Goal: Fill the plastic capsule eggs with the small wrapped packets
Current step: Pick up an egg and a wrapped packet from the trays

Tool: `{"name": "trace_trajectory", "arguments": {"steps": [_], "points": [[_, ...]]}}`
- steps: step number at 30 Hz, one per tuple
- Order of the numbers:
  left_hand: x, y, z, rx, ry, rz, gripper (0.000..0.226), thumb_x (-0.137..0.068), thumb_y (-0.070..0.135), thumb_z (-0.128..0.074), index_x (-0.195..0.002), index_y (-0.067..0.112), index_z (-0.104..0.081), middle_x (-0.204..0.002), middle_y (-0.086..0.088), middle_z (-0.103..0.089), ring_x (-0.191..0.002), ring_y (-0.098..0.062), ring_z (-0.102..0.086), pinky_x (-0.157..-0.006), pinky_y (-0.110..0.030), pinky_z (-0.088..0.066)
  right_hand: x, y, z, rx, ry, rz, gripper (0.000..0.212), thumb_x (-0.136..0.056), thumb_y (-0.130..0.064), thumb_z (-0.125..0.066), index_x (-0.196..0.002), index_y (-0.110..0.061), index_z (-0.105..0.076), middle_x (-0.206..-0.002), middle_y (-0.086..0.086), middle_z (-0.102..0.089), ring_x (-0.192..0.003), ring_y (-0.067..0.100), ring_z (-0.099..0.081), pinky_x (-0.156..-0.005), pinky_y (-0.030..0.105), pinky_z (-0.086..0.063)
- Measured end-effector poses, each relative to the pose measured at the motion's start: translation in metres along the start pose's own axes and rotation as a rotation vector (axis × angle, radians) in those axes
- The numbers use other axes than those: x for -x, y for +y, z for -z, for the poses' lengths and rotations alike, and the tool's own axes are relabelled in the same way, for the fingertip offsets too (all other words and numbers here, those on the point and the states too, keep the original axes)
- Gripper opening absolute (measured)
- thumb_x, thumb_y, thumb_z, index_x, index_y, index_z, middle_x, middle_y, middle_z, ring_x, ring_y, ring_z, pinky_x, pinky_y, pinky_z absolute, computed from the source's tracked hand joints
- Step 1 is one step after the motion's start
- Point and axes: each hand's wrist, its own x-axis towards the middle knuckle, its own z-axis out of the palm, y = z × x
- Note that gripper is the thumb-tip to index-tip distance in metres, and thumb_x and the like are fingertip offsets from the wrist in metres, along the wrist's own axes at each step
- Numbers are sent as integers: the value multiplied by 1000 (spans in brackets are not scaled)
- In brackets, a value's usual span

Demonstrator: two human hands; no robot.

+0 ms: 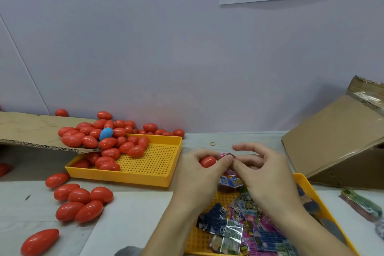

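My left hand (pixel 204 164) sits at centre frame, just above the lower tray, fingers curled round a red egg (pixel 208 161) that lies in the palm with one end showing. My right hand (pixel 262 169) meets it from the right. Its thumb and first finger pinch a small pink packet (pixel 226 155) against my left thumb tip, right beside the egg; the remaining right fingers are spread and loosely bent above. Both forearms run in from the bottom edge.

Containers:
- Packet tray (pixel 324 203), yellow and perforated, lower centre-right. It holds a heap of wrapped packets (pixel 239 228) in blue, pink, green and clear film. My hands and forearms cover much of it.
- Egg tray (pixel 158 162), yellow and perforated, left of centre. Red eggs fill its left half; the right half is bare grid.
- A flat cardboard sheet (pixel 31 131) at the left edge carries an egg pile (pixel 99 133) spilling into that tray, with one blue egg (pixel 106 133) among the red.
- Loose eggs (pixel 79 201) lie on the table in the lower left.

Limits of view:
- Whether the held egg is split or closed cannot be determined; my fingers hide its seam.
- Packet print is too blurred to read.
- A tilted cardboard box (pixel 336 137) is cut off at the right edge, as is a wrapped bundle (pixel 361 207) below it.
- A small rubber band (pixel 212 143) lies on the table above my hands.
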Motion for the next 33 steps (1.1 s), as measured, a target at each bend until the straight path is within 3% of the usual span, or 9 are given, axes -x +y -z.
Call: {"name": "trace_trajectory", "arguments": {"steps": [3,7,10,13,18,25,30,33], "points": [[-3,-7,3,22,19,30,11,-86,25,-76,-78,18,-77,-54,15,-61,-48,1,-53,-53,-18,-40,0,2,1,5,11,13,27,-85,-14,-75,-104,-32,-68,-80,-13,-76,-79,0,-72,-69,14,-56],[-3,-9,3,65,33,92,16,-87,22,-76,-71,17,-74,-47,15,-55,-43,1,-50,-49,-18,-38,-2,3,1,-3,8,7,31,-87,-11,-74,-107,-34,-69,-83,-14,-77,-82,1,-72,-74,17,-57],[-4,-10,4,42,32,86,21,-87,22,-76,-67,19,-70,-46,15,-54,-42,1,-49,-49,-19,-37,-5,5,1,-4,18,12,30,-87,-9,-73,-105,-32,-70,-82,-13,-77,-80,0,-72,-68,12,-55],[-3,-11,3,18,0,81,24,-86,24,-76,-63,21,-70,-47,14,-53,-43,0,-47,-50,-22,-37,-6,8,2,22,54,29,26,-87,-7,-73,-104,-27,-71,-80,-7,-76,-76,1,-72,-66,10,-53],[-3,-7,3,252,-141,196,41,-88,16,-70,-49,20,-59,-54,3,-46,-45,-11,-38,-42,-22,-30,-4,8,2,104,62,101,25,-89,-7,-71,-95,-31,-72,-84,-10,-74,-78,-2,-70,-68,10,-54],[-3,-12,0,228,-106,183,42,-93,20,-67,-51,20,-63,-54,0,-46,-40,-11,-37,-40,-21,-29,-2,4,2,176,-93,58,18,-85,-9,-71,-84,-26,-73,-76,-7,-72,-68,10,-69,-65,24,-58],[-2,-12,1,186,-183,153,40,-89,36,-71,-56,18,-58,-54,-3,-44,-36,-11,-33,-39,-21,-30,-5,5,3,148,9,72,16,-86,-7,-69,-84,-23,-70,-72,-3,-70,-55,11,-65,-54,20,-51],[0,-10,2,181,-234,127,30,-73,44,-81,-68,23,-61,-54,0,-48,-37,-11,-35,-40,-22,-32,-6,6,4,138,40,82,17,-87,-10,-69,-87,-27,-69,-75,-6,-69,-62,11,-69,-55,22,-52]]}}
